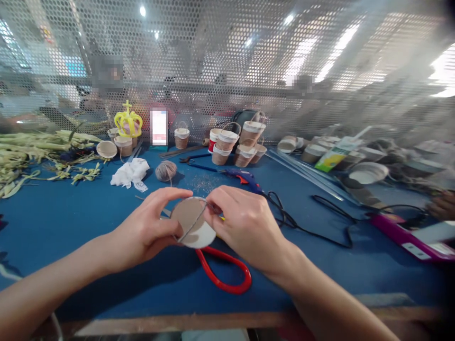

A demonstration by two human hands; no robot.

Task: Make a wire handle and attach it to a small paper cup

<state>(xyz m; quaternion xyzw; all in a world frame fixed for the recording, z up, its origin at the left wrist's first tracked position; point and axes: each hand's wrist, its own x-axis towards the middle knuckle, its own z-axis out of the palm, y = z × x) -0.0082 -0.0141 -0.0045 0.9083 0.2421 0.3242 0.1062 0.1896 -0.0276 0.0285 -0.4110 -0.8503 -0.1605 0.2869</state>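
Observation:
My left hand [151, 222] is closed around the side of a small round cup [189, 213], its mouth turned up toward me, brownish inside with a whitish part low down. Grey twine [194, 223] runs slantwise across the mouth. At the cup's right rim, my right hand [241, 218] pinches the twine between bent fingers. Beyond the hands lies a ball of grey twine [166, 171], a strand trailing toward the cup. Red-handled scissors [245, 283] lie beneath the cup, their blades hidden.
A blue glue gun [245, 180] with a black cable lies behind my right hand. Several small handled buckets [227, 139] stand at the back. Dried stalks [42, 147] spread at left, near crumpled white cloth [131, 173]. A purple box [408, 239] and someone's hand [442, 207] are at right.

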